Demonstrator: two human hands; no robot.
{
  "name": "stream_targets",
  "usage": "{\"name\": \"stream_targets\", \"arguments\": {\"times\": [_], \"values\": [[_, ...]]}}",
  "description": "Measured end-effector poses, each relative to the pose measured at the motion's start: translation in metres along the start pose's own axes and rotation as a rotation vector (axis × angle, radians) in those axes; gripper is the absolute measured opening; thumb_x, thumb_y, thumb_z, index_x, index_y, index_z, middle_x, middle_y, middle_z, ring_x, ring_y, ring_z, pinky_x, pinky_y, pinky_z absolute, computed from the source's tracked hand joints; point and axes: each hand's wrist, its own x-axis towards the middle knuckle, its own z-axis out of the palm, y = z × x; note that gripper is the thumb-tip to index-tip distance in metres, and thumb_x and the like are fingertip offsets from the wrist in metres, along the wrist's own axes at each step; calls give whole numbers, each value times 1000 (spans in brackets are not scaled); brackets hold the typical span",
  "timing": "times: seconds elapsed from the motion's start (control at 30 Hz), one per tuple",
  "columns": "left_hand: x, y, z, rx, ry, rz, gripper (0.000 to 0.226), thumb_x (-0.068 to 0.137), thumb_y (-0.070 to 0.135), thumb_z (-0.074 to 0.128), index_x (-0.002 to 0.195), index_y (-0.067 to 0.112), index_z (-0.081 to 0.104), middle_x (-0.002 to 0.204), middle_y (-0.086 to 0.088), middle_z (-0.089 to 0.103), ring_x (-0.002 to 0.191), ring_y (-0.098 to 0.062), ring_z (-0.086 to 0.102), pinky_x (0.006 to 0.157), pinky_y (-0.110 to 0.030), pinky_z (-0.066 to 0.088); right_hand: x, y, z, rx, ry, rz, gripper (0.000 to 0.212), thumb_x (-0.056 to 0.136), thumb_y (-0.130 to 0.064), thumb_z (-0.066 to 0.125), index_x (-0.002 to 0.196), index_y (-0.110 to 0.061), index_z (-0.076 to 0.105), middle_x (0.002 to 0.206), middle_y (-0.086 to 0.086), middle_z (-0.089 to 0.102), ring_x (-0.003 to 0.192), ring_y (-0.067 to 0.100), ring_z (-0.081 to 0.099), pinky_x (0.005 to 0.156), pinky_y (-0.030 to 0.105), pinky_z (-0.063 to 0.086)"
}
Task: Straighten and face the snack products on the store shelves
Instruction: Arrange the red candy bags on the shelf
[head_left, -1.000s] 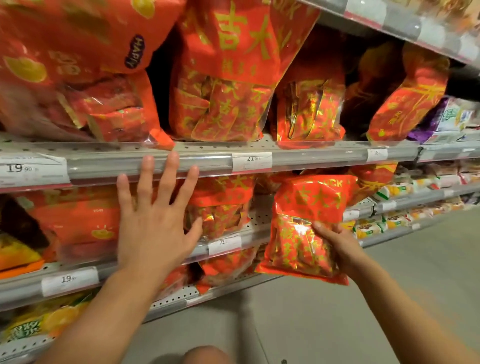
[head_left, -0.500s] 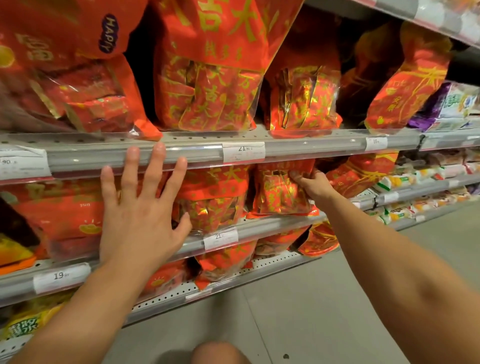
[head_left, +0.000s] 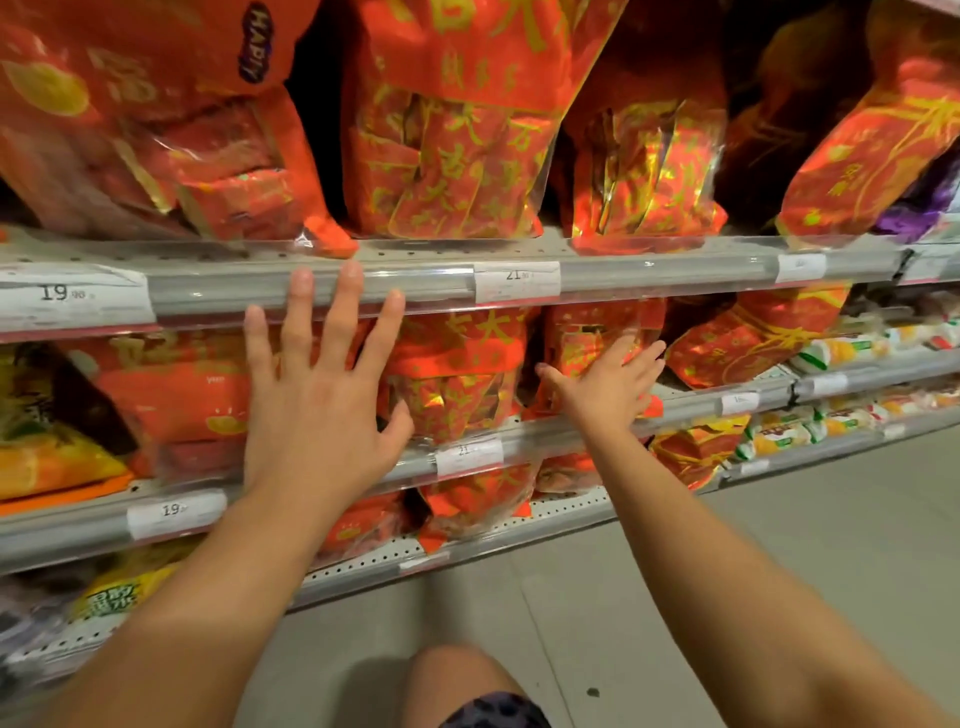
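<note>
Red and gold snack bags fill the grey shelves. My left hand (head_left: 322, 400) is spread flat, fingers straight, in front of the middle shelf's red bags, its fingertips over the upper shelf rail (head_left: 649, 270). My right hand (head_left: 608, 384) lies with straight fingers against a red and gold bag (head_left: 597, 332) that stands on the middle shelf, to the right of another red bag (head_left: 457, 374). Large red bags (head_left: 457, 135) stand on the upper shelf above.
Price tags (head_left: 517, 280) sit along the shelf rails. Yellow and green packs (head_left: 52, 457) lie at the far left, white and green packs (head_left: 831, 353) at the right. Grey floor (head_left: 779, 571) runs below the bottom shelf (head_left: 545, 519). My knee (head_left: 467, 686) shows at the bottom.
My right hand carried a red and gold bag from mid-air onto the middle shelf, let go its grip, and now lies flat on it. My left hand stayed spread in place.
</note>
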Motion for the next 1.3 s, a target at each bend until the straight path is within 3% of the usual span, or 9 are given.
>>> {"name": "stream_targets", "arguments": {"times": [0.17,0.43,0.57,0.7,0.8,0.87,0.97,1.13,1.3], "values": [[-1,-1,4,34,20,-9,91,82,53,50,163,25,17,171,-10,-2,156,-40,-6,120,-68,2,22,28,-2,3,-24,-182,125,72,-63,81,160,-8,11,165,29,6,153,42,10,124,49,19],[2,-2,5,17,4,-12,100,81,50,66,163,27,13,171,-9,-5,155,-39,-9,121,-68,0,33,49,-5,36,-65,-247,126,71,-63,82,161,-16,8,165,22,13,152,39,17,123,51,24],[2,-1,6,28,-31,-7,103,82,54,64,163,28,7,170,-10,-9,155,-40,-11,120,-68,0,22,55,-9,62,-165,-233,109,85,-45,78,161,-10,9,167,18,11,154,34,12,125,47,17],[2,-1,1,19,-73,-9,103,81,57,60,163,28,4,170,-10,-11,155,-40,-12,121,-68,1,-24,40,-25,149,-242,-273,87,90,-38,71,158,-11,24,162,14,28,149,32,26,121,47,25],[1,1,-7,-9,-114,1,103,81,59,56,163,28,2,170,-10,-13,155,-41,-13,120,-68,4,-82,12,-41,273,-249,-521,62,90,-41,61,145,-18,46,142,0,52,128,20,52,107,42,46],[0,0,-17,-38,-138,16,102,83,59,55,163,29,-1,169,-9,-17,154,-40,-15,121,-67,5,-115,-12,-52,328,-272,-773,51,94,-31,62,142,-21,51,142,-8,52,130,9,51,107,34,47],[-1,-12,-35,-116,-173,46,92,90,55,51,162,31,-1,169,-5,-17,156,-35,-14,123,-62,5,-146,-53,-70,330,-226,-1065,48,93,-25,62,140,-17,56,147,-5,53,140,8,46,113,28,40],[-30,-74,-58,-178,20,-180,76,88,40,50,158,20,29,168,-7,19,155,-34,16,122,-57,21,-164,-115,-80,215,-37,-1296,59,88,-21,63,144,-8,52,155,6,45,148,23,37,120,43,33],[-59,-141,-51,-69,2,-422,83,87,37,55,161,17,21,169,-10,15,156,-34,12,119,-63,25,-166,-151,-56,25,53,-1205,74,89,-32,56,156,-10,34,165,8,28,155,28,19,119,59,27]]}}
